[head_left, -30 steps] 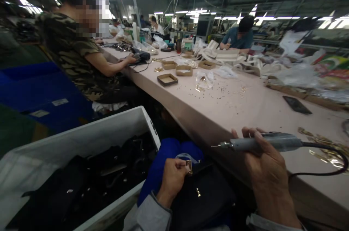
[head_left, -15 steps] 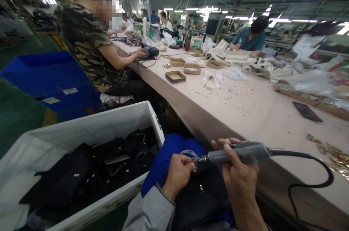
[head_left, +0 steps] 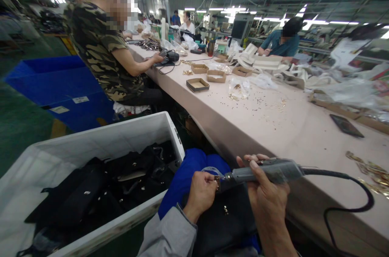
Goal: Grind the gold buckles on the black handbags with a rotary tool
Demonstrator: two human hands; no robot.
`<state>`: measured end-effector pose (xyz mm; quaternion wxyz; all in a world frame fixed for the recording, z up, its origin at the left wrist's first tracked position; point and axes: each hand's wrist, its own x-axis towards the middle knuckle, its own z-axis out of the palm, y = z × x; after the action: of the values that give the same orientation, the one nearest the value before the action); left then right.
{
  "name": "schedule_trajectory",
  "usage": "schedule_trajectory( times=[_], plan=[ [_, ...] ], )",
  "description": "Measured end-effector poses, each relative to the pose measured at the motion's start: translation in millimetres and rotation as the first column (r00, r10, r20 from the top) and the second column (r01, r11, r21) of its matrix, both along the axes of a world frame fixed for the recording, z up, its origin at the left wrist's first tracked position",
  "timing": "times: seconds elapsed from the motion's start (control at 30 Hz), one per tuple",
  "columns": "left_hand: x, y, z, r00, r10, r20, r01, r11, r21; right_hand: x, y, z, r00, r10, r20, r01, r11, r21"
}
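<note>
White bin [head_left: 148, 128] of black pieces [head_left: 82, 192] sat around 8 o'clock. Left hand [head_left: 201, 193] had a small gold plate [head_left: 217, 184] pinched near 6 o'clock, above some black material [head_left: 219, 226]. Right hand [head_left: 272, 198] was wrapped round a grey power driver [head_left: 269, 171] at 4 o'clock. Kinda sketchy imo: if the plate twisted, the tip could've skidded into those fingertips.

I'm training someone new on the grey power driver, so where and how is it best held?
I'd grip the long rounded body of the grey power driver from below, as the right hand does, thumb and fingers on opposite sides. It lies nearly level, bit towards the gold plate, cable at the rear, so both ends stay clear.
</note>
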<state>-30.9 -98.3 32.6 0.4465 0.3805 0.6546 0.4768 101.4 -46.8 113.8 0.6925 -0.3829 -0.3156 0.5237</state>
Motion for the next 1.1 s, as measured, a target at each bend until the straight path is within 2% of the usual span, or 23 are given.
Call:
schedule_trajectory(
  times=[0.47, 0.93, 1.1],
  plan=[
    [0.2, -0.2, 7.7, 0.999, 0.017, 0.031, -0.016, 1.000, -0.008, -4.4, 0.4, -2.9, 1.000, 0.010, -0.018, -0.010, 1.000, -0.019],
    [2.5, -0.1, -0.8, 0.998, 0.003, 0.057, -0.004, 1.000, 0.024, -9.6, -1.8, 0.7, 1.000, 0.009, 0.015, -0.009, 1.000, -0.007],
    [4.0, -0.5, -6.0, 0.999, 0.009, 0.039, -0.010, 1.000, 0.027, -13.6, -5.6, -2.7, 0.997, 0.028, 0.067, -0.035, 0.994, 0.101]
  ],
)
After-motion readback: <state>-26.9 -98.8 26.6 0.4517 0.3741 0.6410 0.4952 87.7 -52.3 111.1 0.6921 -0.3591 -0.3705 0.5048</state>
